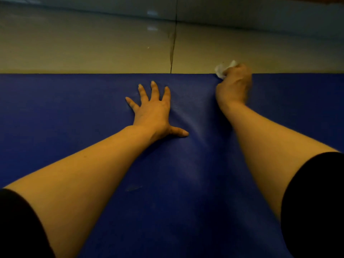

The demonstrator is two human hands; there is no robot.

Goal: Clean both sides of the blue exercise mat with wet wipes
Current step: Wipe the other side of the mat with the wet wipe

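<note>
1. The left hand (152, 112) lay flat on the mat (74, 108), palm down, fingers spread wide and straight, thumb stretched out toward the right arm. It held nothing.
2. The right hand (235, 84) was curled into a loose fist at the mat's far edge, gripping a crumpled white wipe (223, 69). The wipe stuck out past the knuckles, partly over the edge of the mat and partly over the floor (93, 49).
3. The right hand looked slightly blurred, so the exact lie of its fingers could not be made out.
4. Both forearms were bare and reached forward across the mat, the left from the near left corner, the right from the near right; dark sleeves (316, 202) showed at the near edge of the view.
5. The mat was blue and spread flat, filling the lower part of the view from side to side; its far edge ran straight across, just beyond the left fingertips.
6. Faint pale streaks showed on the mat between the two hands, and a small scuff lay nearer the person than the left hand.
7. Beyond the mat's far edge was a glossy pale tiled floor, with a dark grout line meeting the mat between the hands.
</note>
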